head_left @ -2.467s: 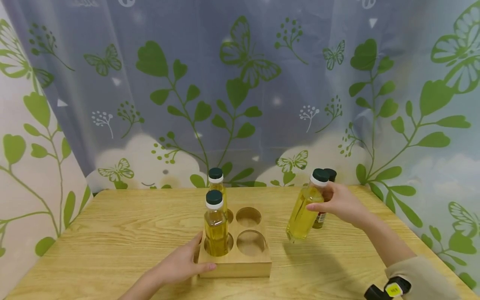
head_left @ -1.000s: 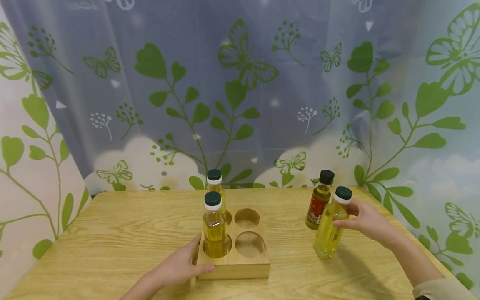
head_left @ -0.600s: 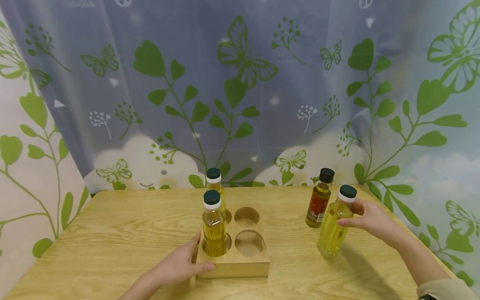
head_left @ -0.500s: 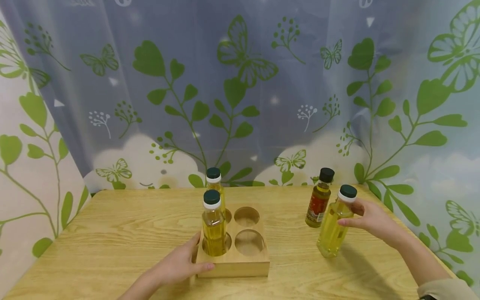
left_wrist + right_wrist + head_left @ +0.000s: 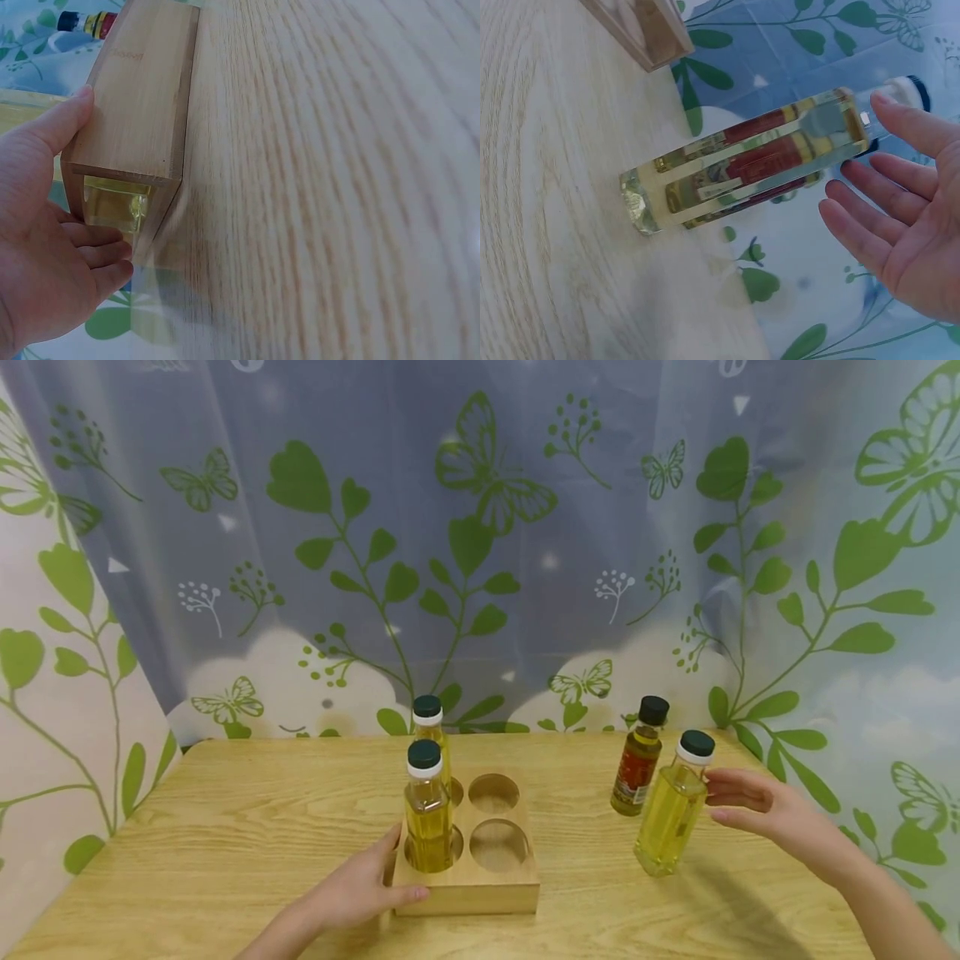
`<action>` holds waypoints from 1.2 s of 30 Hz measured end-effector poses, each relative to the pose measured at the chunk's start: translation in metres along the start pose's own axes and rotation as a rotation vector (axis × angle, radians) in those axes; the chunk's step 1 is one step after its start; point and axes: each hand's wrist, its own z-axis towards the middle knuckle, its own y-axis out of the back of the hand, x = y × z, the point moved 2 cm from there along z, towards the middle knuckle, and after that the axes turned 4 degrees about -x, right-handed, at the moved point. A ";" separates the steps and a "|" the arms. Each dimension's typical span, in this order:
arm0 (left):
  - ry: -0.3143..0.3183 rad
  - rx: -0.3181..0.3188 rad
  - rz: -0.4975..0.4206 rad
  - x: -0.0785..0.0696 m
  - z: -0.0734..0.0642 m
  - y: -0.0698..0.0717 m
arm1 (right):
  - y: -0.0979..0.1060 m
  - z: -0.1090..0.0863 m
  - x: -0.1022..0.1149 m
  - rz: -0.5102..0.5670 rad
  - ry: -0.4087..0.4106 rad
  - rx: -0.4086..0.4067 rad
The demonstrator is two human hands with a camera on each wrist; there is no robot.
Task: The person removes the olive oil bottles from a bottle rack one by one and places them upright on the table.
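Observation:
My left hand (image 5: 352,889) holds the near left corner of a wooden bottle rack (image 5: 468,900); in the left wrist view its thumb (image 5: 67,120) lies on the front face and its fingers are by the open side. Two oil bottles with dark green caps, the near one (image 5: 429,827) and the far one (image 5: 442,752), stand in the rack's left holes. Just right of a third such bottle (image 5: 667,822), upright on the table, my right hand (image 5: 780,822) has its fingers spread apart. The right wrist view shows a gap between those fingers and the bottle (image 5: 742,161).
A smaller bottle with a black cap and red label (image 5: 637,768) stands behind and left of the third oil bottle. Two round holes on the rack's right side hold nothing. A patterned curtain (image 5: 510,568) rises along the back and sides of the wooden table (image 5: 285,802).
My right hand has moved the third oil bottle rightward and nearer, away from in front of the black-capped bottle, then let go and drawn back to the right. My left hand stays put.

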 end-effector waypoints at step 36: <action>-0.011 -0.003 0.008 -0.003 -0.002 0.002 | -0.076 0.053 0.084 0.033 0.114 0.143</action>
